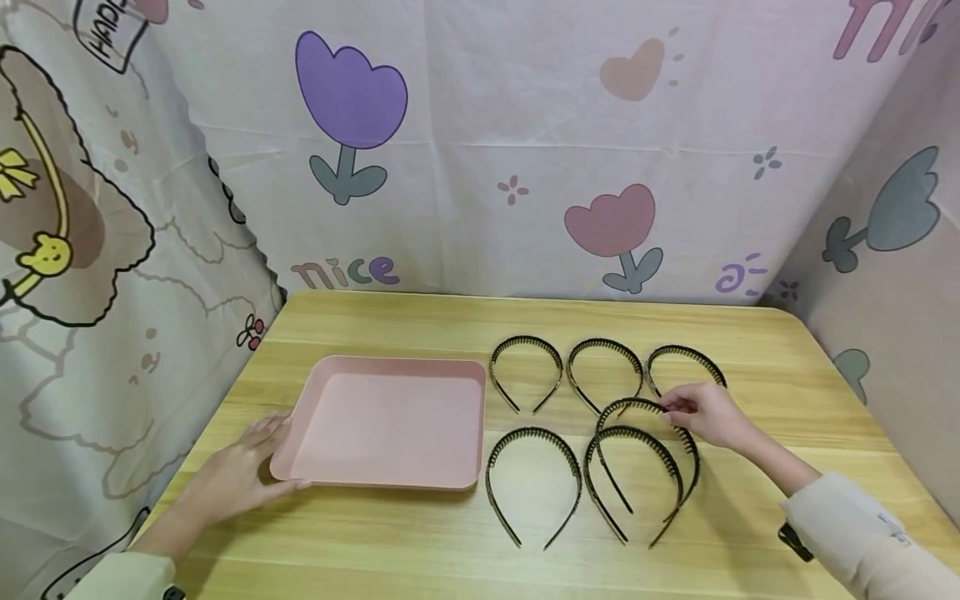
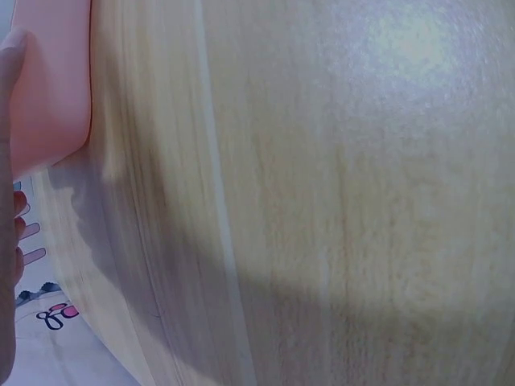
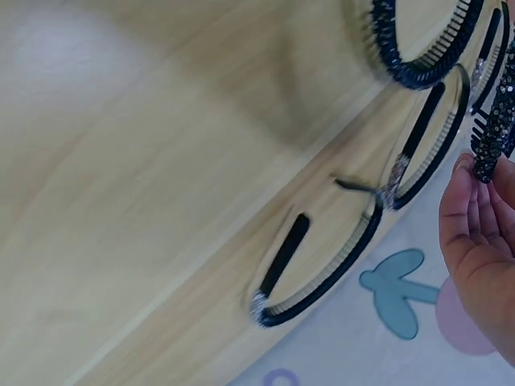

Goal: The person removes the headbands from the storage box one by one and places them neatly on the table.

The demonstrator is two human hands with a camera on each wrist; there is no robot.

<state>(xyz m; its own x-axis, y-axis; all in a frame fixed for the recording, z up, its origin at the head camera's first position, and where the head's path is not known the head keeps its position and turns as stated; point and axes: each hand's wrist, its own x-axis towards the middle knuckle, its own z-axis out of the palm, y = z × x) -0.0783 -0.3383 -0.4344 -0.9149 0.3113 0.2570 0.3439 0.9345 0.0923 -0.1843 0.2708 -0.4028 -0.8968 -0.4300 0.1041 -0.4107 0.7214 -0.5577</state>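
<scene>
In the head view my right hand [image 1: 705, 414] pinches a black headband [image 1: 693, 457] near the top of its arc, thumb against fingers. The right wrist view shows the fingertips on this toothed, glittery headband [image 3: 493, 137]. It overlaps another black headband [image 1: 633, 432] lying in the front row. A further headband [image 1: 534, 432] lies left of that one, its ends toward me. My left hand [image 1: 232, 475] rests at the near left corner of a shallow pink tray [image 1: 390, 483], thumb extended along the front wall, fingers at the left side. The tray holds nothing.
Three more headbands, left [image 1: 527, 340], middle [image 1: 602, 342] and right [image 1: 686, 351], form a back row on the wooden table [image 1: 390, 542]. Printed fabric [image 1: 480, 225] hangs behind the table and on both sides.
</scene>
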